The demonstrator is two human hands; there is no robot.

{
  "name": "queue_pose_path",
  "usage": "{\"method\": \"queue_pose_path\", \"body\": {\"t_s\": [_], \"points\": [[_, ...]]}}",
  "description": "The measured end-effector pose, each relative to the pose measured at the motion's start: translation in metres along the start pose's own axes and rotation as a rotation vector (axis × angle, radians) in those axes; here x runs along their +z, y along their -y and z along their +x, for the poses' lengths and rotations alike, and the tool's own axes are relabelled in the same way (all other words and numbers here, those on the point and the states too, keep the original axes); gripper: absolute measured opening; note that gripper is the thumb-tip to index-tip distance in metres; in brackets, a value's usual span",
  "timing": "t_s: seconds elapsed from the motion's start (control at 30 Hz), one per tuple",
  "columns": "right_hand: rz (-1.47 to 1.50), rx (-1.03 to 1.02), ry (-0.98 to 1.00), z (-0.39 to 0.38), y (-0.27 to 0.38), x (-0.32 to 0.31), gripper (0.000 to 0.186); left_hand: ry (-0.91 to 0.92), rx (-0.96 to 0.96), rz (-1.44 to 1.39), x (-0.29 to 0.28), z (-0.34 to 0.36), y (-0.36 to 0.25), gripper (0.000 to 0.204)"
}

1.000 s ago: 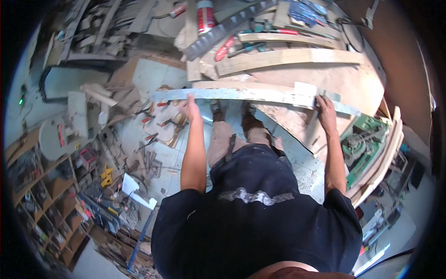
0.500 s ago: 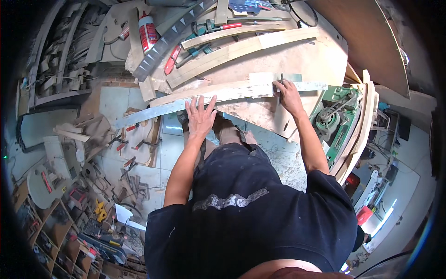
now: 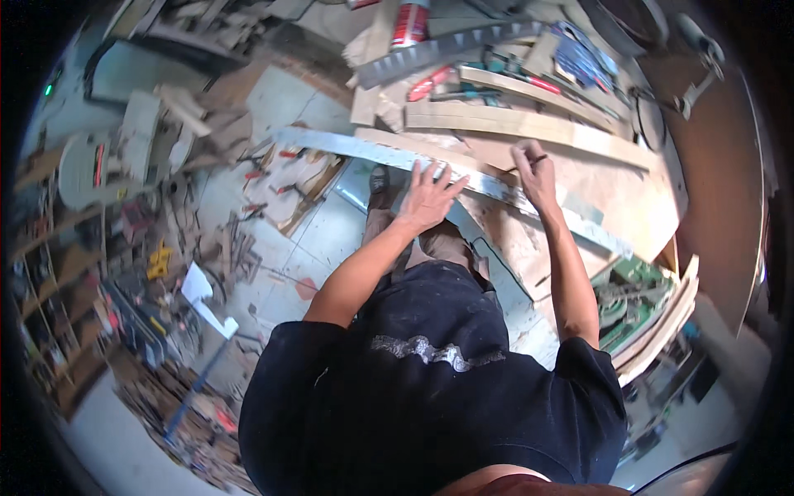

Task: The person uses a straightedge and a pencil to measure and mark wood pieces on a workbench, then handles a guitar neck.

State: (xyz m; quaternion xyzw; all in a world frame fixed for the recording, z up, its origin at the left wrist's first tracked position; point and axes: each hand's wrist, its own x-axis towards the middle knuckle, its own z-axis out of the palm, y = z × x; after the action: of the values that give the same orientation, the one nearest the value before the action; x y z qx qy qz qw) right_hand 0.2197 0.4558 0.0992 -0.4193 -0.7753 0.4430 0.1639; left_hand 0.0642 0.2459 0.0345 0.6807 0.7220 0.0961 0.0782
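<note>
**Long strip spans workbench edge under a steadying palm**

A person in a dark shirt (image 3: 430,413) leans over a cluttered workbench (image 3: 633,194), where a long, pale, worn strip (image 3: 385,152) lies slantwise along the near side. Its left end juts past the workbench over the floor; its right end points toward a green machine (image 3: 633,302) at the workbench's right. A light wooden piece (image 3: 422,145) lies along the strip's far side.

The left hand (image 3: 430,198) is spread on the strip near the workbench's front edge, fingers fanned, pressing down rather than gripping. The right hand (image 3: 533,169) is curled above the workbench, just beyond the strip, its fingers closed around a slim dark tool (image 3: 538,157) whose kind is too blurred to tell. Whether it touches anything below is not clear.

As for progress, the strip appears to be laid in place and steadied, with the tool in hand. No fresh mark can be made out on the strip or the wood beside it, so how much has been done, and how much remains, cannot be judged.

Toward the workbench's far side lie a curved wooden bar (image 3: 529,124), a dark toothed strip (image 3: 447,54) and a red-and-white bottle (image 3: 411,25). Bent boards (image 3: 662,326) lean beside the green machine.
</note>
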Motion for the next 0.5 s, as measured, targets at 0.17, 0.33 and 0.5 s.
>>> {"method": "queue_pose_path", "body": {"t_s": [0.17,0.33,0.5], "points": [[0.254,-0.187,0.475,0.051,0.053,0.092,0.025,-0.013,-0.051,-0.032,0.004,-0.005,0.002,0.068],[0.064,-0.353,0.663,0.092,0.071,0.154,0.034,-0.094,-0.007,-0.092,0.002,-0.004,0.004,0.058],[-0.032,-0.424,0.760,0.097,0.100,0.189,0.036,-0.109,-0.011,-0.109,0.005,-0.006,0.006,0.054]]}}
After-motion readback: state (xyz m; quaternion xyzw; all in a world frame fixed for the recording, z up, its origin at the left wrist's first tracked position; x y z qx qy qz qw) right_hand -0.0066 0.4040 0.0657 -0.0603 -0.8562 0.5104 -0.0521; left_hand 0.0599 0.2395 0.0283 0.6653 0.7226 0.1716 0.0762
